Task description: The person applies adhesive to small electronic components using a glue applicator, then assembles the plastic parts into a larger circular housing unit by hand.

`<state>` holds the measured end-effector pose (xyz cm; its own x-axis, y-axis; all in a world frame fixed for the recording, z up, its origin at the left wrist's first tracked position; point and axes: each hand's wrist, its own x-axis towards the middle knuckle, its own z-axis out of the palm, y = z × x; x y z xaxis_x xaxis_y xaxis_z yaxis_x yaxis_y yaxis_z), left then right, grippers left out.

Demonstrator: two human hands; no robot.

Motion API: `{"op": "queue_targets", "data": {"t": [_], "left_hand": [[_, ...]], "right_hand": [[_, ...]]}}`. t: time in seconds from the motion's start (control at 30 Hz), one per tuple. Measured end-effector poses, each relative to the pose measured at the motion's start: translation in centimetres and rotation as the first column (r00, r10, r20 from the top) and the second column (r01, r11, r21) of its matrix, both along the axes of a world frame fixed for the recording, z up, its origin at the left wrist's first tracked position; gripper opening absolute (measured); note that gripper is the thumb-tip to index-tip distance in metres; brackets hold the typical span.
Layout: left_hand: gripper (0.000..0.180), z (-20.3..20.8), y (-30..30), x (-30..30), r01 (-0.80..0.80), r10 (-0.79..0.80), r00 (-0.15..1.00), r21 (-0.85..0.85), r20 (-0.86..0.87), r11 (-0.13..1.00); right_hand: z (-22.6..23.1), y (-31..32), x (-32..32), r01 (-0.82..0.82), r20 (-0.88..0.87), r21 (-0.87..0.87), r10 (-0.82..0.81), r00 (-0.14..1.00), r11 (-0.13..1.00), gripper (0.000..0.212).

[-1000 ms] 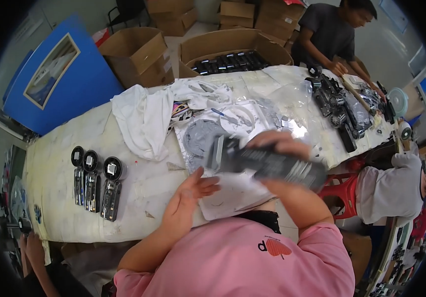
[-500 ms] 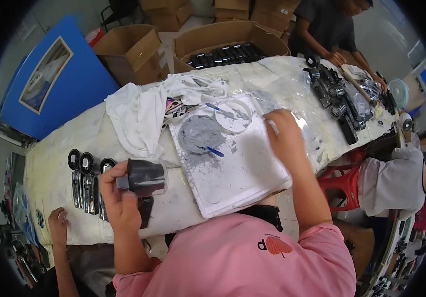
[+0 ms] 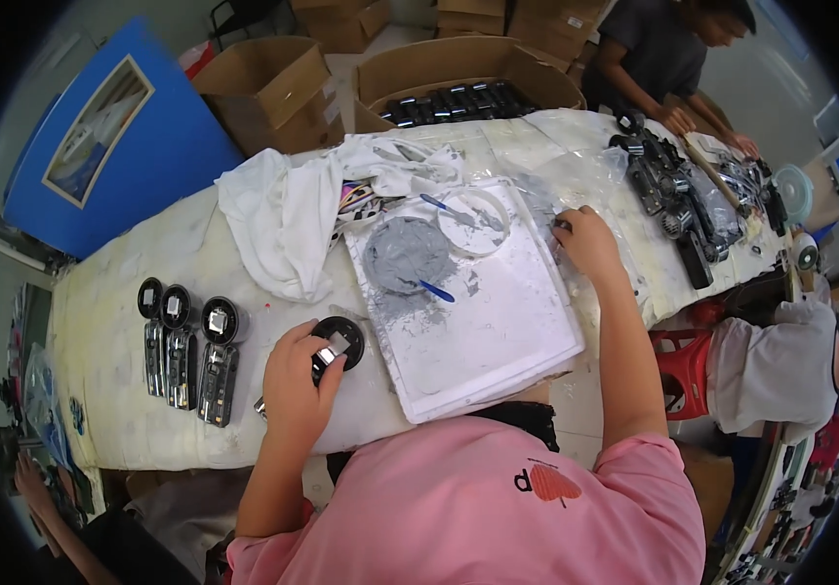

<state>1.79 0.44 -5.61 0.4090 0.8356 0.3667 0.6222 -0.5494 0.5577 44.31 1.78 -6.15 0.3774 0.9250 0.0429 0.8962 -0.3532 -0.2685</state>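
Observation:
My left hand is closed on a round black cup-shaped part, with a pale square piece showing on its upturned face. Thumb and fingers grip it at its left side, low over the table. To the right of the white tray, my right hand pinches something small and dark at its fingertips, too hidden to name. The white tray carries a mound of grey paste, a blue-handled spatula, and a white round lid with another blue-handled spatula across it.
Several black device bodies with round parts stand in a row at left. White cloths lie behind. Black devices are heaped at right near a co-worker. Cardboard boxes and a blue panel stand beyond the table.
The cup-shaped part in my left hand has turned from its side to face up and moved rightward and lower. My right hand now pinches a small dark thing. A co-worker's hand at lower left has drawn back.

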Motion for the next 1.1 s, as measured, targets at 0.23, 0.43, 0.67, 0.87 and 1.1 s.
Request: {"op": "queue_targets", "data": {"t": [0.23, 0.43, 0.67, 0.87, 1.1], "left_hand": [[0.028, 0.7, -1.5, -0.4, -0.065, 0.079, 0.970, -0.067, 0.232, 0.996], [0.026, -0.5, -1.6, -1.0, -0.083, 0.118, 0.938, -0.120, 0.326, 0.989], [0.022, -1.1, -1.3, -0.9, -0.023, 0.016, 0.945, 0.018, 0.327, 1.000], [0.021, -1.3, -1.3, -0.9, -0.028, 0.015, 0.950, 0.037, 0.313, 0.999], [0.021, -1.2, -1.2, -0.8, -0.045, 0.025, 0.958, 0.062, 0.286, 0.997]], "right_hand": [[-0.2, -0.5, -0.8, 0.016, 0.089, 0.325, -0.047, 0.995, 0.946, 0.012], [3.7, -1.2, -11.0, -0.220, -0.377, 0.402, 0.380, 0.845, 0.889, 0.011], [4.4, -0.3, -21.9, -0.665, -0.448, 0.442, 0.790, 0.418, 0.602, 0.012], [4.1, 1.2, -23.7, -0.818, -0.204, 0.353, 0.891, 0.407, 0.454, 0.007], [4.1, 1.0, -23.5, -0.814, -0.163, 0.369, 0.894, 0.418, 0.448, 0.015]]}}
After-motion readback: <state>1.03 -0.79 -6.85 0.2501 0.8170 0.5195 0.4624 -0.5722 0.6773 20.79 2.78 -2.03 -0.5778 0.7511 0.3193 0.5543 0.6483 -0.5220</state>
